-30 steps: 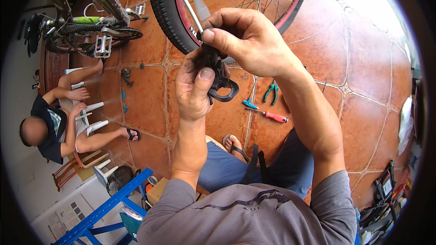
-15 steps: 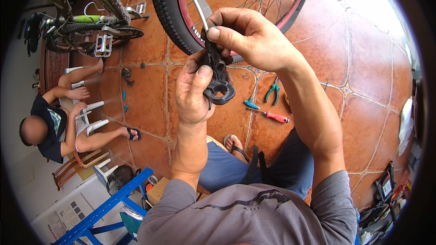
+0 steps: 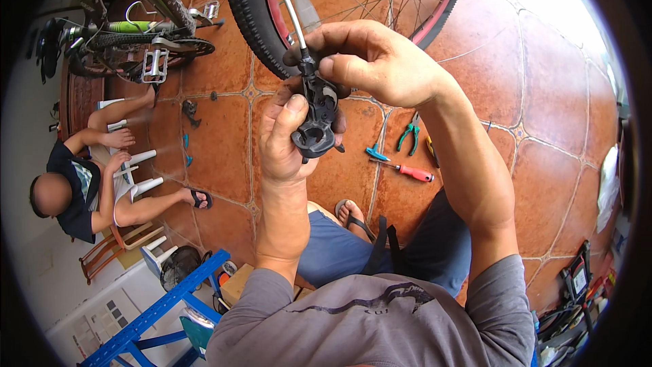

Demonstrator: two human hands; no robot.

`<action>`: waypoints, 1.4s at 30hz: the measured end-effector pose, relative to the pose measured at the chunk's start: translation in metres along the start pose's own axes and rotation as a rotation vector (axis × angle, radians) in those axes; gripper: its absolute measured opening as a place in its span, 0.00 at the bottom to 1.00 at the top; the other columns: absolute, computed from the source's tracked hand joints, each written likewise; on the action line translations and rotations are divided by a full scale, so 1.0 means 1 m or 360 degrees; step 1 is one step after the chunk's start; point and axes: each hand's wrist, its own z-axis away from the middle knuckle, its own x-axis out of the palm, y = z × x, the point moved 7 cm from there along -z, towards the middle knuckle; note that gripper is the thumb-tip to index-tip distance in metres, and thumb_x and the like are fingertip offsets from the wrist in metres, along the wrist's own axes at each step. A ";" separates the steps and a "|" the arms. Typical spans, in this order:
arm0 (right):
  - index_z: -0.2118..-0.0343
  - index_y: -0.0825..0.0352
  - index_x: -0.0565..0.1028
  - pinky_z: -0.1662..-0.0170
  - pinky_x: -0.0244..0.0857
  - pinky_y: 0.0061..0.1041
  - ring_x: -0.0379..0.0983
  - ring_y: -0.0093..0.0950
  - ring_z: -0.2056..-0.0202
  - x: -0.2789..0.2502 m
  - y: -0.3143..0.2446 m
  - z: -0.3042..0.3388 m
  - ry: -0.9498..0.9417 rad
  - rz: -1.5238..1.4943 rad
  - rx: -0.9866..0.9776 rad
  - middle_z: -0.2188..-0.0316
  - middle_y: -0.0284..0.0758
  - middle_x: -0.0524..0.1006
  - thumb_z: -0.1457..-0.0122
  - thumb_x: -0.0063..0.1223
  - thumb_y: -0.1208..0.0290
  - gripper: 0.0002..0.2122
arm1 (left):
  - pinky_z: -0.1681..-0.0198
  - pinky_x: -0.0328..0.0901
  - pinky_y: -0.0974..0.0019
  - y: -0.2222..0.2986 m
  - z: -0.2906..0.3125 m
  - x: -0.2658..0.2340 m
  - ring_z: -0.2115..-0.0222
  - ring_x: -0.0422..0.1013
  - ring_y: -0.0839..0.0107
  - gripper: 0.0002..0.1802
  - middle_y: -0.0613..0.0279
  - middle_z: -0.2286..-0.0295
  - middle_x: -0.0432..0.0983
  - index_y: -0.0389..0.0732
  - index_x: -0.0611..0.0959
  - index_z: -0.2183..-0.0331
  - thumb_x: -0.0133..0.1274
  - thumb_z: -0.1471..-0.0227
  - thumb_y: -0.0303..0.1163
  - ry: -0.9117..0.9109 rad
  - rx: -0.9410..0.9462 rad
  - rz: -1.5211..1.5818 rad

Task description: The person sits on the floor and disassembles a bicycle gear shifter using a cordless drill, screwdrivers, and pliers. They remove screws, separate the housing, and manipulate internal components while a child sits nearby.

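Note:
A black bike shifter [image 3: 319, 109] with a round clamp ring at its near end is held up in front of me. My left hand [image 3: 282, 129] is closed around it, thumb on top beside the ring. From the shifter's far end a pale grey cable housing [image 3: 291, 10] runs up past the wheel. My right hand [image 3: 380, 61] has its blackened fingers bent round that far end, where the housing enters, with the thumb against the shifter's side. Its fingertips are partly hidden behind the part.
A bicycle wheel [image 3: 255, 20] stands just beyond my hands. On the tiled floor lie green-handled pliers [image 3: 408, 137], a red-handled screwdriver [image 3: 415, 173] and a blue T-handle tool [image 3: 375, 154]. Another person [image 3: 78, 183] sits at left, near a green bike [image 3: 136, 30] and a blue metal frame [image 3: 163, 306].
The shifter has turned so its inner face shows more, and its ring has shifted slightly left. My right hand has moved slightly down, uncovering the housing's end.

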 end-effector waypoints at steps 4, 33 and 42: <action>0.56 0.74 0.74 0.64 0.70 0.22 0.74 0.22 0.68 0.006 0.018 -0.001 -0.0006 -0.0166 0.0035 0.67 0.36 0.78 0.45 0.51 0.76 0.14 | 0.77 0.67 0.69 0.003 -0.001 -0.001 0.76 0.72 0.66 0.23 0.51 0.68 0.74 0.32 0.71 0.53 0.46 0.44 0.40 0.0140 0.0133 -0.0231; 0.55 0.73 0.75 0.47 0.66 0.31 0.74 0.29 0.55 0.010 0.046 -0.003 0.0009 -0.0819 0.0060 0.57 0.39 0.78 0.44 0.54 0.76 0.13 | 0.78 0.69 0.70 0.005 -0.002 0.002 0.76 0.72 0.66 0.20 0.54 0.69 0.74 0.33 0.71 0.52 0.47 0.44 0.35 0.0157 0.0279 -0.0256; 0.56 0.72 0.75 0.49 0.67 0.26 0.74 0.24 0.56 0.006 0.027 0.001 0.0154 -0.0386 0.0003 0.58 0.37 0.78 0.42 0.53 0.75 0.12 | 0.75 0.71 0.69 0.010 -0.003 -0.003 0.72 0.73 0.69 0.20 0.55 0.66 0.75 0.32 0.72 0.51 0.48 0.44 0.32 0.0147 0.0348 -0.0299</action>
